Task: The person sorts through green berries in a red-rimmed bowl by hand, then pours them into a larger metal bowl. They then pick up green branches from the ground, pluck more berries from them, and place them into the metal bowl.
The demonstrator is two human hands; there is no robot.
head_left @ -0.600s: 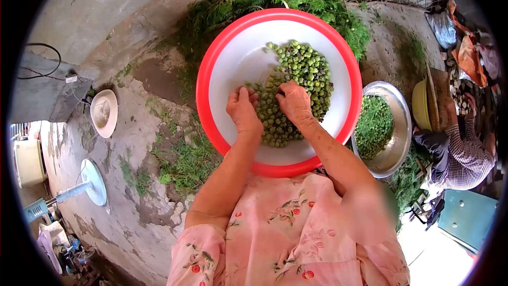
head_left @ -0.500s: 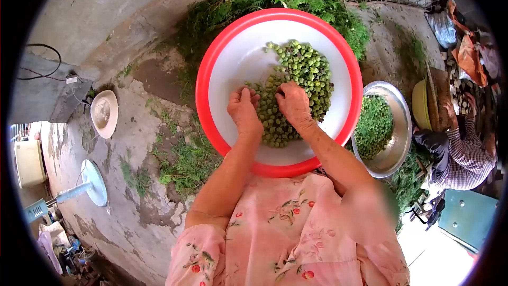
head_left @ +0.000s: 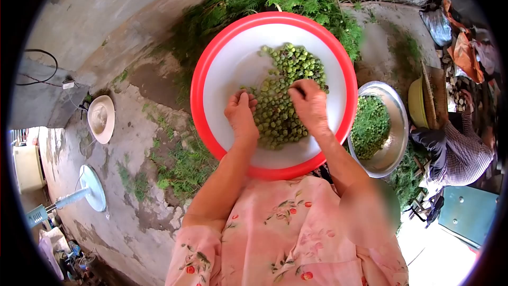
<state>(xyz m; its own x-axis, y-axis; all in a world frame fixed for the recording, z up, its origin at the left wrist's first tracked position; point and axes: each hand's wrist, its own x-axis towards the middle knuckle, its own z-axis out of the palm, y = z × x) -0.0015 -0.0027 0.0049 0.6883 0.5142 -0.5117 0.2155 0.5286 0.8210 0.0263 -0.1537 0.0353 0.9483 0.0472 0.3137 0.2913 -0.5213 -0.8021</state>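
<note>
A large white basin with a red rim [head_left: 200, 82] holds a pile of small green pods [head_left: 304, 66], some of them dark. Over the left edge of the pile, my left hand [head_left: 242, 114] has its fingers curled towards the thumb; whatever it may hold is too small to name. My right hand [head_left: 309, 103] is above the pile's right part, its thumb and fingers pinched together. What lies between those fingertips is hidden. The two hands are apart.
A metal bowl [head_left: 400, 140] with green pods and sprigs stands right of the basin. Leafy branches [head_left: 312, 2] lie behind it. Another person [head_left: 463, 151] sits at far right by a yellow basin [head_left: 417, 107]. A hat [head_left: 101, 119] and fan [head_left: 93, 188] are at left.
My right hand has moved to the right, away from my left hand, which stays in nearly the same place. The whole view has shifted slightly.
</note>
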